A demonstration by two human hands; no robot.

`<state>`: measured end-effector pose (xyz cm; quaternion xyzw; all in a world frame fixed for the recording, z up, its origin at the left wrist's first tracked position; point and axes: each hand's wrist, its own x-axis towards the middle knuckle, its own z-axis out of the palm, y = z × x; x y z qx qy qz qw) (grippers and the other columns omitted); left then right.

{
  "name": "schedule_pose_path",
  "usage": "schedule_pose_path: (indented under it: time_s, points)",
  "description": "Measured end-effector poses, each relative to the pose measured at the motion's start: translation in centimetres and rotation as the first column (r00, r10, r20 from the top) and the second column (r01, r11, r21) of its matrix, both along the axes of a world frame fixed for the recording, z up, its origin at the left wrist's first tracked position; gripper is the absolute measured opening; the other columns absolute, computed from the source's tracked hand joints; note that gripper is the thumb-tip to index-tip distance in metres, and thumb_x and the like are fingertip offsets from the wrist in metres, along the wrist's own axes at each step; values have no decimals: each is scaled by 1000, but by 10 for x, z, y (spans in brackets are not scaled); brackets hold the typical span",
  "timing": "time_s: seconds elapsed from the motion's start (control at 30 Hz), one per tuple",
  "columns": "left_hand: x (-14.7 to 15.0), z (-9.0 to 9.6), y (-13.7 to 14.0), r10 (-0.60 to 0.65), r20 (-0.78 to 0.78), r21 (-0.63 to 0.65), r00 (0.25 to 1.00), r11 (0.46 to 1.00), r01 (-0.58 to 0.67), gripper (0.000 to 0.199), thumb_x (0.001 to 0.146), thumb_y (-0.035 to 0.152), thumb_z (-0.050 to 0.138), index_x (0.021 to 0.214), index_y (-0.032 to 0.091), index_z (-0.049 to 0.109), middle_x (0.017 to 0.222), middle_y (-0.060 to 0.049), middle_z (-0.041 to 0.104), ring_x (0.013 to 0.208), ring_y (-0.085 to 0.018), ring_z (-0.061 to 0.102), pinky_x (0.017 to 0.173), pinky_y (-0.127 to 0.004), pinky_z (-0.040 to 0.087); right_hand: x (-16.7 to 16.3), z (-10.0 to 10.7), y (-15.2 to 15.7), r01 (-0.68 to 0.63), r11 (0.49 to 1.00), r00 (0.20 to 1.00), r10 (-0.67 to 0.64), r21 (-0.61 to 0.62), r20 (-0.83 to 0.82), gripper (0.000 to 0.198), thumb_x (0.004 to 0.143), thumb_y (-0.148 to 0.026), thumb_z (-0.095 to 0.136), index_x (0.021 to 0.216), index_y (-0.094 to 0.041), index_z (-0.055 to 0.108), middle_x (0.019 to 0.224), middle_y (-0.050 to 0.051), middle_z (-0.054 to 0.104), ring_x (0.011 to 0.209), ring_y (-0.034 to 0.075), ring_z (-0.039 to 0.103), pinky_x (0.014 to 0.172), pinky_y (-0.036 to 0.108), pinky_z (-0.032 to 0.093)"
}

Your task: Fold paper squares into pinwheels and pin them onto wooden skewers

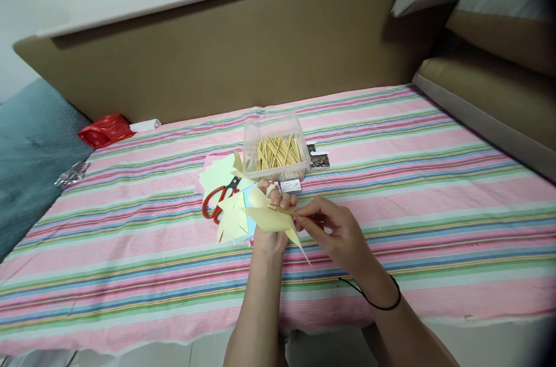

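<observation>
A pale yellow paper pinwheel [269, 220] with folded, pointed blades is held up in front of me. My left hand [273, 241] is closed around it from behind and below, and the paper covers part of the palm. My right hand [339, 231] pinches a thin wooden stick [287, 210] that lies across the pinwheel's upper side. Whether the stick is fastened to the paper, I cannot tell. Just left of my hands lie red-handled scissors [207, 213] and cut yellow paper [234, 219], on top of several coloured sheets [217, 173].
Behind my hands stands a clear plastic box [275, 173] of wooden sticks [278, 150]. A small white box [291, 186] and a packet of small metal pieces [320, 161] lie near it. A red plastic bag [106, 131] sits far left on the striped cloth [143, 205]. Cushions [508, 14] are at right.
</observation>
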<state>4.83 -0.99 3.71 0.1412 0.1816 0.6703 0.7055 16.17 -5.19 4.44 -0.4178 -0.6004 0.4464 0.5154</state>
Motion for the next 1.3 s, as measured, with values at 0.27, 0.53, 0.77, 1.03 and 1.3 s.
schedule_pose_path:
  time_s: [0.27,0.53,0.77,1.03,1.3]
  points:
    - [-1,-13,4,58,-153,118,987,992,-40,52,53,21,86,94,25,54,65,9,57,61,-7,57,74,-23,48,4,1,3,-3,994,999,-2,-107,-47,6,82,-25,61,83,-20,60,75,2,67,68,15,62,58,24,48]
    - [0,-16,14,307,-319,18,897,948,-318,47,61,18,80,98,21,52,86,1,65,84,-13,65,84,-27,48,23,-16,10,-166,933,980,192,-319,52,17,82,-32,61,81,-17,70,78,5,71,74,19,66,69,30,51]
    - [-1,-13,15,259,-359,34,897,964,-265,29,73,29,70,94,20,52,85,0,61,74,-10,62,67,-21,48,23,-20,13,-137,924,990,136,-358,-28,24,82,-38,61,75,-17,70,74,5,71,71,17,63,67,28,49]
    - [-1,-19,14,150,-523,30,839,987,-157,37,70,27,73,97,20,49,79,3,61,55,-6,55,53,-19,42,24,-23,15,-126,913,992,110,-388,-65,25,82,-41,62,76,-18,69,75,5,71,69,15,62,66,27,47]
    - [6,-13,9,82,-603,45,793,997,-69,41,66,24,76,95,20,47,75,3,60,54,-7,56,49,-18,41,23,-26,16,-130,908,991,107,-398,-78,24,78,-41,66,79,-18,71,73,4,71,70,17,63,67,29,48]
